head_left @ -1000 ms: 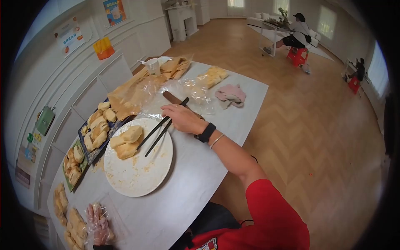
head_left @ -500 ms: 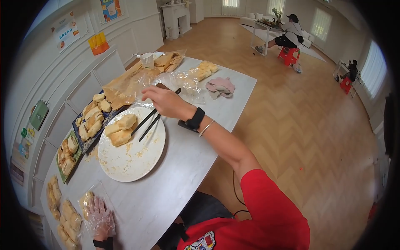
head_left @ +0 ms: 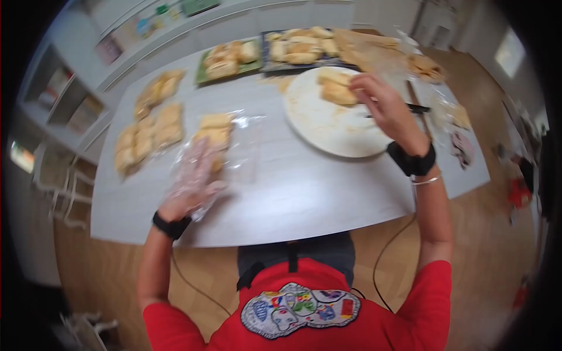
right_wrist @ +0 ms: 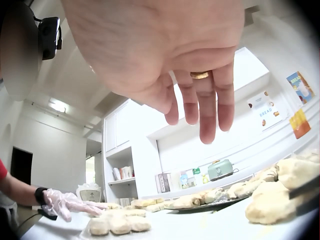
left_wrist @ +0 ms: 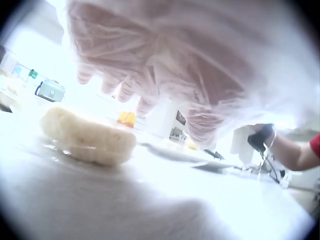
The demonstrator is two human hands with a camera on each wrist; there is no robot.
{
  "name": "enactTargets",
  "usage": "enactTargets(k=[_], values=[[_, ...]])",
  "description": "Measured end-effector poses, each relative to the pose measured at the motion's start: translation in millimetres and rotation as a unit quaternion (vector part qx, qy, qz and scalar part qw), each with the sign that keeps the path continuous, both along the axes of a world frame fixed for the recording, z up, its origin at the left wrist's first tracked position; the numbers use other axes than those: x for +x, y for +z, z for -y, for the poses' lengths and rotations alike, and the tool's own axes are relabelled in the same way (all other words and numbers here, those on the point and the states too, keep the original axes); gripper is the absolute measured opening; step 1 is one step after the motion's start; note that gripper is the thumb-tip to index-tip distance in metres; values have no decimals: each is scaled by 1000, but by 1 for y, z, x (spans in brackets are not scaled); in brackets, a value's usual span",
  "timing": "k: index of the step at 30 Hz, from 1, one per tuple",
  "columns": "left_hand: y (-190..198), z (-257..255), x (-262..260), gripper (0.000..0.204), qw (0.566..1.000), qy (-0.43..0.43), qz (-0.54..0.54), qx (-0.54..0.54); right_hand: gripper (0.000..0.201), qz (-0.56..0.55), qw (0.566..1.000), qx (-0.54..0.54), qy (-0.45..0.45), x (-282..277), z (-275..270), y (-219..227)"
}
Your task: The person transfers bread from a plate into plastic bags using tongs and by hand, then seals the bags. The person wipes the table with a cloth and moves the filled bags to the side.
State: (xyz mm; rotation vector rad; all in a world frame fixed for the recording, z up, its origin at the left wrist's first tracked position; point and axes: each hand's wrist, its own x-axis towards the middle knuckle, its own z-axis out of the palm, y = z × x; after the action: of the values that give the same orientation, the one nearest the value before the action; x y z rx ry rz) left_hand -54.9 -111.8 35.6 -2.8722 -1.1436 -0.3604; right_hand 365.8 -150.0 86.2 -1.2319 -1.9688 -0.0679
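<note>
Everything here hangs on the right hand (head_left: pixel 389 111) and the plate bread (head_left: pixel 336 90). Taking 12 o'clock as straight away from the person, that bread is roughly at 9 from the right fingertips, super close, though I can't tell if they touch. It's up at about 12 on the plate (head_left: pixel 316 128), its long axis running kinda 10 to 4. Right hand is way nearer to it than the left, so I'd call it a short sideways reach.

Right forearm comes up from around 6, then the hand bends toward 10 or 11. Fingers look loose and a bit apart, pinching nothing, with the chopsticks (head_left: pixel 418 109) over by the 3 o'clock side of the hand.

Left hand (head_left: pixel 196 172) is in a clear glove, fingers straight-ish and slightly spread, pointing toward 1 on the table's (head_left: pixel 281 205) left side. Bagged bread (head_left: pixel 215 124) sits about 12 to 1 from its palm, long axis near 12 to 6.
</note>
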Motion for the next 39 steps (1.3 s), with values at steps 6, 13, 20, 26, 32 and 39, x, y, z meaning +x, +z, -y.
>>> enactTargets(k=[6, 13, 20, 26, 32, 39], values=[[-17, -3, 4, 59, 997, 21, -72, -20, 33, 110, 977, -182, -13, -55, -33, 15], [-53, -10, -1, 59, 922, -78, 265, -270, 17, 251, 946, -197, 50, -100, -92, -13], [-30, -6, -21, 62, 993, -57, -104, 27, 28, 216, 934, -283, 39, -135, -148, -51], [-37, -11, -12, 64, 988, -68, -65, 121, 35, 221, 943, -250, -5, -161, -175, -81], [-33, -13, -6, 61, 993, -94, 25, 73, 20, 218, 932, -290, -4, -160, -187, -83], [-31, -4, -44, 57, 994, -57, 40, 87, 13, 11, 938, -345, 28, -160, -184, -68]])
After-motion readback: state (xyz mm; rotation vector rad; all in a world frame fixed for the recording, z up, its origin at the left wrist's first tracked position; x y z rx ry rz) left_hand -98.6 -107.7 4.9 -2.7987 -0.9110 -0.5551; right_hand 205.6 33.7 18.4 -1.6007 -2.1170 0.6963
